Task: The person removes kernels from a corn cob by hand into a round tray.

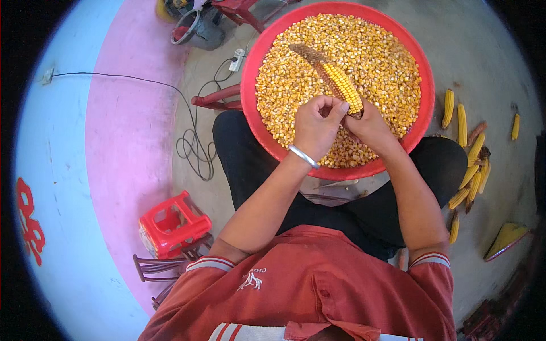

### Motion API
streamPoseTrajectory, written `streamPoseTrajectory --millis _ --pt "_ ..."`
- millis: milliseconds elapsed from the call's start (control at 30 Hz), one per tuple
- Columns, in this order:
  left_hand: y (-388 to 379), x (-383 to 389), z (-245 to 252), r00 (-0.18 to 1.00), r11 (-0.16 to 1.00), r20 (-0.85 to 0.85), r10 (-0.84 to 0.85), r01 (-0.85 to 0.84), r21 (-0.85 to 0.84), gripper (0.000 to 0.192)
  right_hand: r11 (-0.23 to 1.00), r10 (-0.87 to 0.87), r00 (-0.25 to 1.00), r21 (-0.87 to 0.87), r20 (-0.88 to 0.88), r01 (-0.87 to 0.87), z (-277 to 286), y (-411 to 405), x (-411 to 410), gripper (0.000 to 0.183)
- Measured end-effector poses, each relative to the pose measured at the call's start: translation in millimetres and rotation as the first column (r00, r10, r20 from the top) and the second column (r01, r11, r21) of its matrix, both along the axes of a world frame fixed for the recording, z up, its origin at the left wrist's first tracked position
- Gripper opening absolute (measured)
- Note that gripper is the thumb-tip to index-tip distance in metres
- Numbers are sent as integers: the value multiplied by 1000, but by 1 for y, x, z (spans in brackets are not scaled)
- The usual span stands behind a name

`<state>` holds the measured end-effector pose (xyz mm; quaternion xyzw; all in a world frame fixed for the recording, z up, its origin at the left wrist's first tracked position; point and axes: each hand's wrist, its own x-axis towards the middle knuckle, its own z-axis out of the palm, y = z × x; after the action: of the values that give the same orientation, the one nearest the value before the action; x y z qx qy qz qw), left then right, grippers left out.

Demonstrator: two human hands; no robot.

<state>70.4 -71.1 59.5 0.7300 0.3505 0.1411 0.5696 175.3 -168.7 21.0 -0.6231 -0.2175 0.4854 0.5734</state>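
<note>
A partly shelled corn cob (341, 83) slants over the basin, yellow kernels along its right side and bare brown core along its left side and far end. My right hand (370, 129) grips its near end. Against the left of that same end, my left hand (316, 123) has its thumb at the kernels and its fingers curled; some fingertips are hidden. A metal bangle (303, 156) circles the left wrist. Beneath both hands, a round red plastic basin (249, 91) holds a thick layer of loose corn kernels (379, 64).
Several unshelled corn cobs (474, 147) lie on the concrete floor at right, near a yellow wedge-shaped object (506, 241). Left are a red plastic stool (175, 223), a black cable (194, 123), a power strip (236, 60) and a grey bucket (200, 32).
</note>
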Motion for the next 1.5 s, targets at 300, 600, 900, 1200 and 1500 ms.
streamPoseTrajectory --millis 300,600,900,1200,1500 --pt "-8 3 -26 967 958 187 174 -122 -261 21 999 -17 1000 27 -14 18 10 0 -3 37" --pt "12 -10 -19 955 956 200 220 -171 -237 17 996 24 978 89 -205 -6 10 -3 -1 26" --pt "-1 -2 7 999 995 54 4 2 -99 13 1000 -17 999 -25 -36 16 11 -1 0 31" --pt "-8 1 -16 997 997 -44 67 -66 28 24 992 -66 981 120 181 45 0 4 -4 39" --pt "-12 3 -24 992 945 13 127 -117 -307 28 999 -11 999 50 36 9 5 -1 -3 43"
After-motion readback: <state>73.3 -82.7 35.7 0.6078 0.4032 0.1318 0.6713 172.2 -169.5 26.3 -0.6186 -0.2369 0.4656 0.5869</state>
